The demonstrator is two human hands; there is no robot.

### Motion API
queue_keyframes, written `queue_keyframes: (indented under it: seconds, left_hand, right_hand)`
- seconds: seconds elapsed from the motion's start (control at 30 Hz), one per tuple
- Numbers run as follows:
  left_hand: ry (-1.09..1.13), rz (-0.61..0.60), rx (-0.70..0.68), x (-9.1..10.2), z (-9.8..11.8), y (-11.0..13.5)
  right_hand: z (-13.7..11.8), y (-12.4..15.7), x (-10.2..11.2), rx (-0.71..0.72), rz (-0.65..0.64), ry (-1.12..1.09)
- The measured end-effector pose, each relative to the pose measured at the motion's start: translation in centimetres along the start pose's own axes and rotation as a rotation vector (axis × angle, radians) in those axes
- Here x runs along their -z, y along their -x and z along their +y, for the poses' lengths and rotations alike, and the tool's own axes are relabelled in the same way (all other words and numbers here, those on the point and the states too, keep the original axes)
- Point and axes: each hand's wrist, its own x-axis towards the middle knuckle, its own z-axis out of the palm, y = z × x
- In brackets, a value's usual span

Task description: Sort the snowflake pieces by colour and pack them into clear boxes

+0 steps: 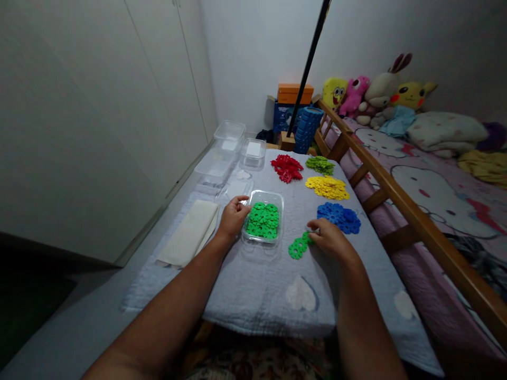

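Observation:
Near the middle of the cloth-covered table stands a clear plastic container (266,196) with a pile of green snowflake discs (262,220) in it. My left hand (233,216) grips its left rim between thumb and fingers. To the right of the container, several loose green discs (297,247) lie on the cloth. My right hand (330,237) is over the rightmost of them, thumb and fingers closed on a green disc that they partly cover. Just beyond that hand is a heap of blue discs (339,217).
Yellow discs (327,187), red discs (287,168) and lime-green discs (320,165) lie in heaps farther back. More clear containers (214,162) stand at the back left. A folded beige cloth (189,232) lies on the left. A wooden bed rail (380,182) runs along the right.

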Motion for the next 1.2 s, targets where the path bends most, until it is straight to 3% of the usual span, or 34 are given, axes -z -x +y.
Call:
queue_keyframes:
  seconds: [0.2,0.47,0.67,0.83,1.0,1.2]
  left_hand:
    - [-0.011,0.016,-0.010,0.0,-0.1,0.0]
    - [0.004,0.008,0.007,-0.1,0.3,0.2]
    - [0.021,0.009,0.012,-0.1,0.3,0.2]
    - [0.018,0.006,0.013,0.0,0.2,0.2]
    - [0.026,-0.001,0.013,0.0,0.0,0.1]
    - [0.012,-0.006,0.015,0.0,0.0,0.0]
  right_hand:
    - [-0.1,0.8,-0.9,-0.025,-0.047,0.076]
    - [-1.4,0.4,1.1,-0.073,-0.086,-0.142]
    - [-5.6,-0.8,2.0,0.100,0.173,-0.261]
    - [-9.4,-3.3,-0.2,0.285,0.250,-0.178]
    - [-10.9,-5.5,-2.8,0.242,0.287,0.075]
    - [-11.0,-6.1,-4.0,0.230,0.241,0.196]
